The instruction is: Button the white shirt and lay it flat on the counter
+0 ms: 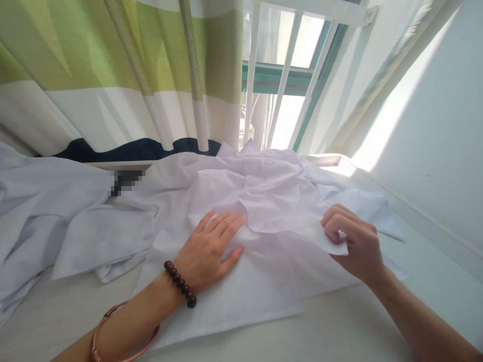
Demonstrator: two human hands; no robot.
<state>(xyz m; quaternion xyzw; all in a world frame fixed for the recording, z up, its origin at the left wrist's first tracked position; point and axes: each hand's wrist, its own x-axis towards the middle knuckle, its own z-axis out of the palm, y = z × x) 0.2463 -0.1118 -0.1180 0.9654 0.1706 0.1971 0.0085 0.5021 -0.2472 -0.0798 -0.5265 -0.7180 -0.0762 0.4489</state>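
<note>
A white shirt (260,276) lies spread and wrinkled over the surface in front of me, its collar end toward the window. My left hand (213,244) rests flat on the cloth near the middle, fingers stretched out. Over at the right, my right hand (350,239) pinches an edge of the shirt front and holds it slightly raised. A cuffed sleeve with a button (146,236) reaches out to the left. The other sleeve (370,203) lies partly behind my right hand.
More white cloth (41,201) is heaped at the left. White bars (277,80) and a window stand behind the shirt. A green and white curtain (132,55) hangs at the back left, with dark blue fabric (139,149) under it. A pale wall (441,136) bounds the right side.
</note>
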